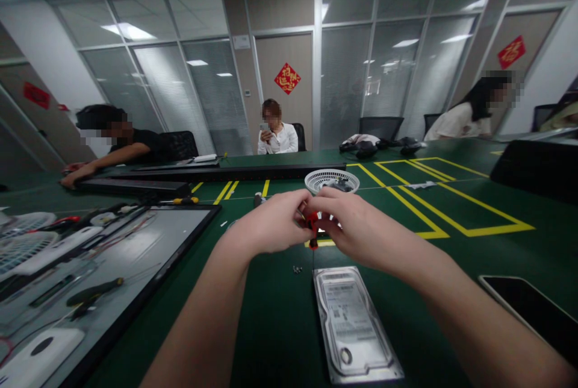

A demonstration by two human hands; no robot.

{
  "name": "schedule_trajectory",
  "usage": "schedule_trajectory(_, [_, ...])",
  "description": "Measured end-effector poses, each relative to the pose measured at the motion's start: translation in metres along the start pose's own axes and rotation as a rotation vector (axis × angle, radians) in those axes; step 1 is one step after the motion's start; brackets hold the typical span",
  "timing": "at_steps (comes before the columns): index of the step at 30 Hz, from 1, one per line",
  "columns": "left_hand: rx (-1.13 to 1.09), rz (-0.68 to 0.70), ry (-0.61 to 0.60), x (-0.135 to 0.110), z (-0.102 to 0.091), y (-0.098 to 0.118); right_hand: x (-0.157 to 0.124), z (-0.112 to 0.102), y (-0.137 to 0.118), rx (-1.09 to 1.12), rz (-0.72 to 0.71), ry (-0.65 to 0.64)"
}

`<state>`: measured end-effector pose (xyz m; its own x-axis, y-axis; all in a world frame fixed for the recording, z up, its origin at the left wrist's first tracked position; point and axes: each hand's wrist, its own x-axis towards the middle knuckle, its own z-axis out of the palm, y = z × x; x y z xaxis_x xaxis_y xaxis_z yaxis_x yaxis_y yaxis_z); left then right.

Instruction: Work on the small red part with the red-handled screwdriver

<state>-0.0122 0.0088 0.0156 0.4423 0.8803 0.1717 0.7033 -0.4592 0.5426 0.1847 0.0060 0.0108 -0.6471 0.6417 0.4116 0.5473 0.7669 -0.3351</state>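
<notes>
A small red and black screwdriver (312, 235) stands upright between my hands, its thin shaft pointing down at the far left corner of a silver hard drive (356, 328). My left hand (277, 222) is closed, its fingers pinching the handle from the left. From the other side, the fingers of my right hand (345, 219) curl round the same handle; part of their grip is hidden. The hard drive lies label side up on the green table (271, 328). Several tiny screws (297, 269) are gathered just left of its far end.
Beyond my hands sits a white basket (316, 182) with dark parts inside. A flat panel (180, 231) bearing tools, including a dark-handled screwdriver (94, 293), fills the left. At right lies a phone (533, 309). Several people sit around the table.
</notes>
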Motion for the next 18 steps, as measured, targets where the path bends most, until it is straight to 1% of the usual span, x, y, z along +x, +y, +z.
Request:
schedule_trajectory(3, [-0.041,-0.027,-0.030,0.0027,0.0028,-0.0031,0.0018,0.0005,0.0005,-0.014,0.023,0.017])
schedule_trajectory(7, [-0.037,0.008,-0.057,0.0063,0.0059,-0.0056,0.0028,-0.0001,0.0016,-0.034,0.065,0.037])
schedule_trajectory(10, [-0.029,0.019,-0.050,0.0030,0.0025,-0.0014,0.0017,0.0004,0.0017,-0.009,0.034,0.031])
schedule_trajectory(12, [-0.021,-0.006,-0.027,0.0001,-0.0004,0.0019,0.0011,0.0016,0.0019,0.016,-0.006,0.025])
schedule_trajectory(14, [-0.025,-0.029,-0.042,-0.0010,-0.0014,0.0032,0.0011,0.0027,0.0021,0.016,-0.022,0.014])
schedule_trajectory(18, [-0.005,-0.030,-0.037,0.0025,0.0016,0.0003,0.0024,0.0016,0.0015,-0.029,0.038,0.027])
